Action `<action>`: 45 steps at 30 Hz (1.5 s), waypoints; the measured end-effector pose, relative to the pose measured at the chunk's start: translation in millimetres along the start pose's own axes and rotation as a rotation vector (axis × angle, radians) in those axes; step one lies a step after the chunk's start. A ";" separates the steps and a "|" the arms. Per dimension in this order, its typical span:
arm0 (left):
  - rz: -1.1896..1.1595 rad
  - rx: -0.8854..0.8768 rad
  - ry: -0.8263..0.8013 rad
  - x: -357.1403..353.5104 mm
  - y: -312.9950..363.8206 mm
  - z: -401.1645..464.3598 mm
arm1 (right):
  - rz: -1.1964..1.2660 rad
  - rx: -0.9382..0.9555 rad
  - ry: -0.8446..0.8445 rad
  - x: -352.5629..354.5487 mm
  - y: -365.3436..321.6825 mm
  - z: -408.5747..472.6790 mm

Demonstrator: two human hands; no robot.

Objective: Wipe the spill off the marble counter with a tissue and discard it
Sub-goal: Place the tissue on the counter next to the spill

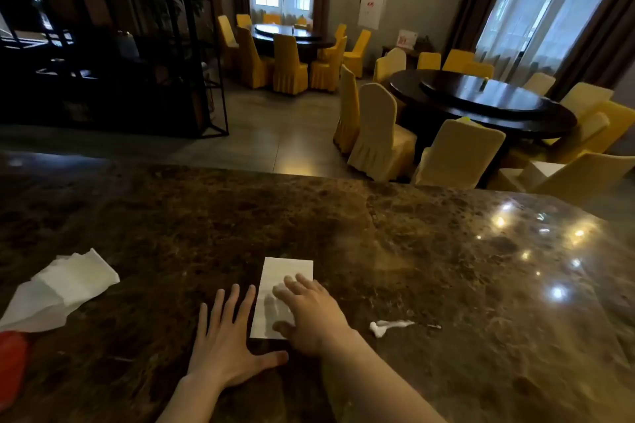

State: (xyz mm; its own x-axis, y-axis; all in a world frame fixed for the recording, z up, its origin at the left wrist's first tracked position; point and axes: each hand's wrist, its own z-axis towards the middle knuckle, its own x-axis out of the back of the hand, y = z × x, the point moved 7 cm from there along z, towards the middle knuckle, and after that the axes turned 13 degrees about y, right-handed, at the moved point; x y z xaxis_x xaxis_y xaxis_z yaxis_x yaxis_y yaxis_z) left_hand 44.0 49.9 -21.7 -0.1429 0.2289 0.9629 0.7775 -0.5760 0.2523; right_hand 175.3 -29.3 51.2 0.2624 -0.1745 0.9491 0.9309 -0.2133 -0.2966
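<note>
A folded white tissue (285, 273) lies flat on the brown marble counter (343, 223), near its front edge. My right hand (311, 314) rests palm down on the tissue's right side, fingers spread. My left hand (228, 340) lies flat on the counter just left of the tissue, fingers apart, its thumb reaching under the tissue's near edge. A white smear of spill (388, 326) sits on the counter to the right of my right hand, a short way from the tissue.
A loose stack of white tissues (65, 285) lies at the counter's left, with a red object (12, 364) beside it at the left edge. Beyond the counter's far edge are dark round tables (488, 103) and yellow-covered chairs (378, 127).
</note>
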 end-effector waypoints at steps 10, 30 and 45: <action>-0.006 -0.008 0.009 -5.4 -3.0 4.7 | -0.176 0.134 0.093 -4.3 -13.8 -8.4; 0.041 -0.162 0.147 -24.3 104.4 0.8 | 0.520 -0.795 1.045 151.4 186.3 -165.7; 0.103 -0.173 0.123 -29.4 102.1 3.5 | -0.171 -0.215 0.125 0.2 147.3 -141.3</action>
State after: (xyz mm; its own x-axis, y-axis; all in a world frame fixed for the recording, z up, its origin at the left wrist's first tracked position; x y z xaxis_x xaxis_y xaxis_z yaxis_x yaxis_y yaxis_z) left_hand 129.7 -12.8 -24.6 -0.1496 0.0705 0.9862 0.6771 -0.7195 0.1541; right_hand 276.5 -196.6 -7.4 0.0603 -0.2326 0.9707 0.8801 -0.4465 -0.1617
